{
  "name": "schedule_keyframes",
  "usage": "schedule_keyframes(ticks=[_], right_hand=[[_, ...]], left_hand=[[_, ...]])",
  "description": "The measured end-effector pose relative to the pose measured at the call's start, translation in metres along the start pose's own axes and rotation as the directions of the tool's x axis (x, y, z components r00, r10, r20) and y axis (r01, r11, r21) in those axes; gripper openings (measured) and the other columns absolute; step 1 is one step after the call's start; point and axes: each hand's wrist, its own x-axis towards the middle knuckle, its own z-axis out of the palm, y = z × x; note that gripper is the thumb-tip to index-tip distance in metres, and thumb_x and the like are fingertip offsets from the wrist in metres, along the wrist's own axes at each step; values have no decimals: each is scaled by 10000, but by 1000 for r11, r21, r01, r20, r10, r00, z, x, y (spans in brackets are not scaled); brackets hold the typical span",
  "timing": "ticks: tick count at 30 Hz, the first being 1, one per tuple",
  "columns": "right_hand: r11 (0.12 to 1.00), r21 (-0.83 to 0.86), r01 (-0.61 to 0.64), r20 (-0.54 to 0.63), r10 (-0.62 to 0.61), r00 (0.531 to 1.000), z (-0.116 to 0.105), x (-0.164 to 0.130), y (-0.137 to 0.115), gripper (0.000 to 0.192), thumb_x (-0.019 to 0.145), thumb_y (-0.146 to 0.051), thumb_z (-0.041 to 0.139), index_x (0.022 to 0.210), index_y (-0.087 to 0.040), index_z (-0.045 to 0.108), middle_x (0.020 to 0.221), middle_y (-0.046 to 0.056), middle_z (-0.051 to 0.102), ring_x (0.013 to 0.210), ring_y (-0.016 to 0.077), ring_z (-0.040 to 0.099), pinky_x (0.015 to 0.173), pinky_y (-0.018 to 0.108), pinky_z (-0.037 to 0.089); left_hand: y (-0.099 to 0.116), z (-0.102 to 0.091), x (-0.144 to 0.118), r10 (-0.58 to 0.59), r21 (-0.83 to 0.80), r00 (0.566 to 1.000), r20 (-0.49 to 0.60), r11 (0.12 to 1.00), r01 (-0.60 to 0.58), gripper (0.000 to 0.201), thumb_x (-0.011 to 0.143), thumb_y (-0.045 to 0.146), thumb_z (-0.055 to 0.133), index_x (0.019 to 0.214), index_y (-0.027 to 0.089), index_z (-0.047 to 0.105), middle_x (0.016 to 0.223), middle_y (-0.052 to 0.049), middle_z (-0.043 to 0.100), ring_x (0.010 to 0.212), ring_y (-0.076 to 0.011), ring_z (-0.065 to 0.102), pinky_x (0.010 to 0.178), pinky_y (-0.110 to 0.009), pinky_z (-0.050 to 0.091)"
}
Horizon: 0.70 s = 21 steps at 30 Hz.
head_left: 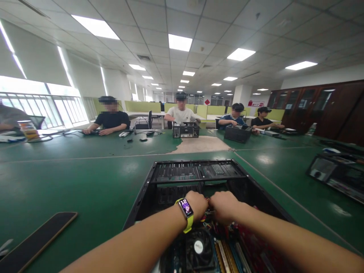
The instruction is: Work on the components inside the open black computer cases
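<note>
In front of me an open black computer case [141,197] lies on the green table, its frame facing up. My left hand [197,203], with a yellow-strapped smartwatch [185,210] on the wrist, is closed inside the case. Right beside it, nearly touching, my right hand [224,204] is closed too. Something small and reddish shows between the fingers of both hands; its kind is hidden. Thin coloured wires [207,226] run just below the hands. Nearer to me sit a round black CPU fan [198,247] and memory sticks [224,256], partly behind my forearms.
The green table [93,182] has a torn patch [203,145] farther back. A dark flat panel [40,242] lies at the left. Another computer case [338,172] stands at the right. Several people sit across the table, one behind an opened case [186,131], another at a black case [237,134].
</note>
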Motion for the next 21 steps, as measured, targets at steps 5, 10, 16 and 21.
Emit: schedule_keyframes(ticks=[5, 10, 16, 21], right_hand=[[990, 5, 139, -23, -139, 990, 14, 1, 1, 256, 687, -209, 540, 894, -181, 687, 923, 123, 693, 847, 276, 657, 690, 330, 499], [977, 77, 198, 22, -201, 979, 12, -1, 2, 213, 715, -284, 564, 865, -241, 709, 884, 84, 700, 885, 271, 647, 691, 302, 481], [998, 10, 60, -3, -60, 998, 18, 6, -6, 261, 718, -259, 548, 926, -180, 686, 947, 125, 686, 862, 288, 651, 677, 327, 485], [988, 122, 96, -58, -90, 994, -25, -36, -4, 278, 767, -387, 521, 935, -243, 689, 917, 73, 695, 860, 250, 646, 702, 310, 473]], left_hand=[[-2, 6, 4, 0, 104, 998, 67, 995, -7, 483, 570, 313, 774, 982, 88, 662, 1026, -192, 654, 913, -332, 614, 745, -446, 529], [-4, 7, 2, -9, 160, 997, 82, 987, -4, 550, 512, 326, 812, 996, 111, 661, 1100, -172, 619, 1017, -324, 551, 833, -444, 488], [-5, -5, -2, -47, 82, 988, 148, 996, 35, 590, 536, 394, 789, 1044, 128, 653, 1134, -187, 601, 936, -332, 615, 759, -438, 529], [-5, -49, -60, -48, 2, 998, -32, 999, 48, 422, 683, 477, 672, 992, 190, 665, 978, -125, 674, 876, -298, 645, 728, -406, 538]])
